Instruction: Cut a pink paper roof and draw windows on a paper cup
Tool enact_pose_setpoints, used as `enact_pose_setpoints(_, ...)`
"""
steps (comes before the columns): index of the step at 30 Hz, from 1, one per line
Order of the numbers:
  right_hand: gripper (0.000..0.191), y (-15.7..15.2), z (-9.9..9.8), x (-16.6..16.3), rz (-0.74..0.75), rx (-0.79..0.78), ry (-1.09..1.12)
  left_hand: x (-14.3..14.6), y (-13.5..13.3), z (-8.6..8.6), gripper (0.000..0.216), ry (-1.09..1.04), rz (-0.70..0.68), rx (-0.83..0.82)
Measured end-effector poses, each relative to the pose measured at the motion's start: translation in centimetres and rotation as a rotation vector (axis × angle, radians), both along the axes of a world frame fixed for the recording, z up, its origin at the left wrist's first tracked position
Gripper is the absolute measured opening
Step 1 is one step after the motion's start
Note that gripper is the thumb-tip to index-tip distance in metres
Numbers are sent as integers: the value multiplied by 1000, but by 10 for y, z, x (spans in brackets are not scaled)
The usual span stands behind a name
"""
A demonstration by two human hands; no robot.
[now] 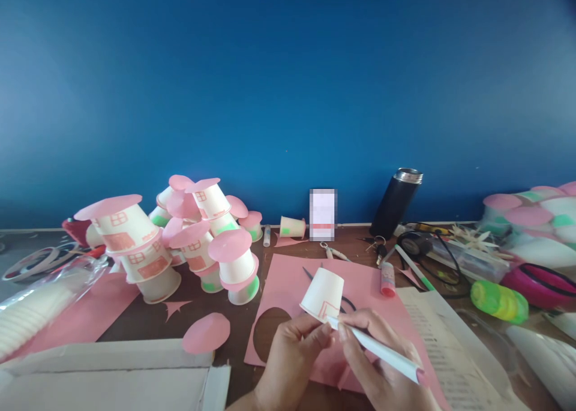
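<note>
My left hand grips a white paper cup by its rim, holding it upside down and tilted over a pink paper sheet. A pink outline is drawn on the cup's side. My right hand is closed on a white pen with a pink cap, its tip touching the cup's lower edge. Both hands sit near the table's front edge. A round hole is cut out of the pink sheet just left of my left hand.
A pile of decorated cups with pink disc tops stands at left. A loose pink disc lies by a cardboard box. A glue stick, scissors, a black flask, green tape and printed paper lie to the right.
</note>
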State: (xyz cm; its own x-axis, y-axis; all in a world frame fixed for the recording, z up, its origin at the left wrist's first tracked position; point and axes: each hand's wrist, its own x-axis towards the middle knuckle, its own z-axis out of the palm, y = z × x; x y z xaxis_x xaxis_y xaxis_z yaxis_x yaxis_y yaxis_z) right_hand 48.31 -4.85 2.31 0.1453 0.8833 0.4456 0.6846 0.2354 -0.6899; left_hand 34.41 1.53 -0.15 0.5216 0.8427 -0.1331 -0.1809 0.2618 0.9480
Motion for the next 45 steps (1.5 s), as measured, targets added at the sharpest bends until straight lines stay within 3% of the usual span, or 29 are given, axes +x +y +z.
enact_pose_setpoints(6,8,-1,0,3,-37,6,40,1,-2,-3,28,-6,-20,-11)
enact_pose_setpoints(13,10,-2,2,0,13,1,7,-1,0,2,32,-21,-23,-13)
enact_pose_setpoints(19,10,-2,3,2,-64,-10,20,1,0,-1,31,-28,-25,-5)
enact_pose_setpoints(24,10,-3,3,2,-9,-23,11,1,0,-3,32,-45,-28,-22)
enact_pose_setpoints(45,10,-2,5,2,-61,7,34,1,0,-5,27,-28,0,-22)
